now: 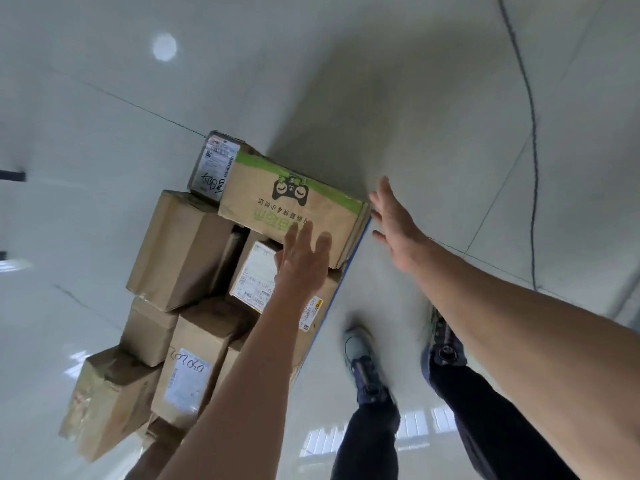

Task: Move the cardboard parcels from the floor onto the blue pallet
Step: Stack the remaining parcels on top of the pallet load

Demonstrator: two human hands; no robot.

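While some eight parcels (180, 247) crowd the blue pallet (349, 268), the left hand (304, 258) lies released on the green-printed box (294, 202). Right hand (394, 220) hovers released beside it; two shoes (363, 362) stand near.

Brown parcels (180, 247) crowd a blue pallet (349, 268); the top box (294, 199) bears green stripe and black gamepad print; pale grey floor (415, 98).

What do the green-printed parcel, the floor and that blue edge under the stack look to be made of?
Green-printed parcel: matte brown cardboard, judging by its creased faces and folded corners. Floor: glossy pale tile, probably ceramic, with thin joint lines and window reflections. Blue edge: only a thin strip shows, likely the pallet; material cannot be told.
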